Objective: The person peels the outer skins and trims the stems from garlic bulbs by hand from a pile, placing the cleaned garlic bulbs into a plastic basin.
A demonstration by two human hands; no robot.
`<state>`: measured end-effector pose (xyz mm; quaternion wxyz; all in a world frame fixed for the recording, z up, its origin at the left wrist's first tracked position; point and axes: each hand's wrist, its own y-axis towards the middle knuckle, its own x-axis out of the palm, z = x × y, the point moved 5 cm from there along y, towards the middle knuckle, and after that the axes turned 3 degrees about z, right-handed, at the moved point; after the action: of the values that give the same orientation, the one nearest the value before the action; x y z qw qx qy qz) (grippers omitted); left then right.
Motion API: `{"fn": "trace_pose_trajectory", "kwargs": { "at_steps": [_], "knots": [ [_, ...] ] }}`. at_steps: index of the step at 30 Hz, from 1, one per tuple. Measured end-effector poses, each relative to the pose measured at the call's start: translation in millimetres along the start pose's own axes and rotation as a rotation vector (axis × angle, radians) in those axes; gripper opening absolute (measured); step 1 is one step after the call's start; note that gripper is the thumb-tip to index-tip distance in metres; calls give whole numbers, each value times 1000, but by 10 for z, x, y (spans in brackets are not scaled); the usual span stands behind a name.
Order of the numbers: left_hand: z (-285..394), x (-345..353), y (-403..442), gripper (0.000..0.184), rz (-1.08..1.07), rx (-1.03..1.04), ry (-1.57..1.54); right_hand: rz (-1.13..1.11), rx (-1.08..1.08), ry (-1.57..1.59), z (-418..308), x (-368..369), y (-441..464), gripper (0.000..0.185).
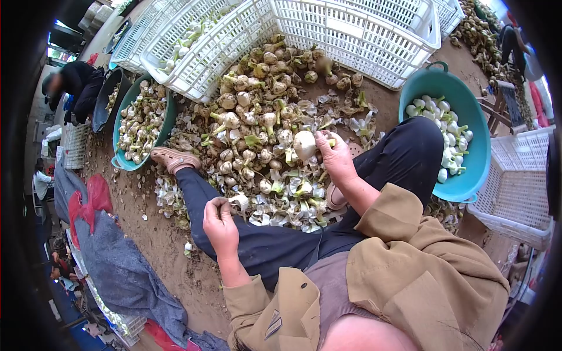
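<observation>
My right hand is closed round a pale garlic bulb, held above the heap between my legs. Its short green stem shows by my fingers. Over my thigh, my left hand pinches a piece of whitish peel between thumb and fingers. Under both hands lies a heap of unpeeled garlic bulbs, with loose skins scattered over its near part. Clean white bulbs fill part of a green tub on the right.
White plastic crates stand behind the heap. Another green tub of garlic sits at the left, near a crouching person in dark clothes. A grey cloth lies at lower left, a white crate at right.
</observation>
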<state>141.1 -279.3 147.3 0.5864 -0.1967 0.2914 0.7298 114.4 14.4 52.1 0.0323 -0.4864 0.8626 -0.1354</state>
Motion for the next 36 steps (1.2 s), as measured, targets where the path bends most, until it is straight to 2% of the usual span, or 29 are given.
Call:
{"fn": "trace_pose_trajectory", "kwargs": {
  "at_steps": [1, 2, 3, 6, 7, 9, 10, 14, 16, 18, 20, 22, 25, 27, 28, 29, 30, 31, 32, 33, 35, 36],
  "knots": [
    [14, 19, 8, 6, -120, -20, 40, -24, -17, 71, -22, 45, -25, 36],
    [110, 113, 0, 9, -178, 124, 49, -51, -31, 140, -41, 74, -66, 32],
    [449, 296, -31, 10, -227, 326, 53, -273, -57, 27, -123, 150, -150, 24],
    [665, 458, 37, 12, -216, 307, -124, -389, -633, -268, -497, 257, -339, 20],
    [674, 480, 73, 10, -147, 272, -135, -417, -724, -439, -537, 264, -387, 21],
    [640, 566, 92, 12, -254, 52, -134, -379, -748, -453, -612, 264, -484, 21],
    [671, 622, 68, 15, -291, 28, -91, -346, -774, -461, -578, 259, -487, 21],
    [737, 736, 2, 20, -287, 157, 125, -427, -859, -503, -619, 326, -554, 20],
    [689, 742, 18, 15, -313, 145, 197, -471, -1022, -507, -602, 356, -619, 26],
    [636, 782, -7, 15, -379, 249, 254, -518, -1023, -510, -549, 355, -619, 26],
    [591, 759, -1, 13, -419, 217, 234, -566, -1040, -515, -523, 359, -628, 25],
    [606, 732, 10, 17, -397, 269, 253, -577, -1022, -488, -534, 409, -636, 24],
    [633, 675, 47, 16, -319, 265, 284, -613, -893, -494, -432, 409, -641, 21],
    [496, 604, 149, 16, -175, 245, 320, -528, -709, -405, -411, 359, -575, 16],
    [267, 556, 223, 16, -132, 171, 418, -447, -734, -200, -429, 319, -518, 12],
    [6, 508, 280, 15, -137, 11, 458, -416, -277, -35, -275, 246, -451, 17],
    [-189, 487, 280, 14, -209, -87, 496, -323, -85, 97, -268, 212, -437, 17],
    [-194, 493, 269, 14, -256, -94, 325, -314, -25, 70, -280, 189, -395, 19],
    [-202, 550, 157, 14, -366, -177, 174, -279, -91, -13, -305, 185, -366, 19],
    [-151, 648, 48, 13, -431, -290, -103, -246, -151, -97, -303, 182, -361, 19],
    [214, 737, -83, 13, -534, -269, -96, -225, -461, -326, -307, 216, -379, 17],
    [328, 778, -115, 18, -488, -178, -71, -246, -608, -392, -378, 259, -428, 17]
  ]
}}
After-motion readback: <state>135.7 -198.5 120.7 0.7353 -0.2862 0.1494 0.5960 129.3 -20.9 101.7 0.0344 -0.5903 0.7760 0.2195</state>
